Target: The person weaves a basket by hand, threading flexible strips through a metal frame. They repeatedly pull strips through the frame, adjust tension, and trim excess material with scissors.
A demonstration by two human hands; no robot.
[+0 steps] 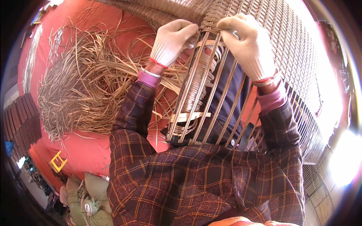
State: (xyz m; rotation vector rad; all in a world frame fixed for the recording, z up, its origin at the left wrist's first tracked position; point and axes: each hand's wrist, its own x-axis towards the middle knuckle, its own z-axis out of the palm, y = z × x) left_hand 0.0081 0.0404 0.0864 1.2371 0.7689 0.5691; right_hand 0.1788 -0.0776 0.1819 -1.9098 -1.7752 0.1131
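Note:
A woven wicker piece (264, 22) lies in front of me, its finished weave ending in bare parallel rods (222, 90) toward my body. My left hand (176, 39), in a white knit glove, is closed in a pinch beside the narrow wrapped corner of the weave (209, 27). At the other side of that corner, my gloved right hand (247, 43) has its fingers curled in, fingertips at the weave edge. Whatever thin strand either hand may pinch is too small to make out. Behind the rods shows a coil of pale strip (200, 81).
A big tangled heap of tan weaving strips (83, 79) spreads over the red cloth (90, 148) on the left. A yellow frame-shaped object (58, 162) and green cloth sacks (90, 196) are at lower left. Brown slats (22, 116) stand at the left edge.

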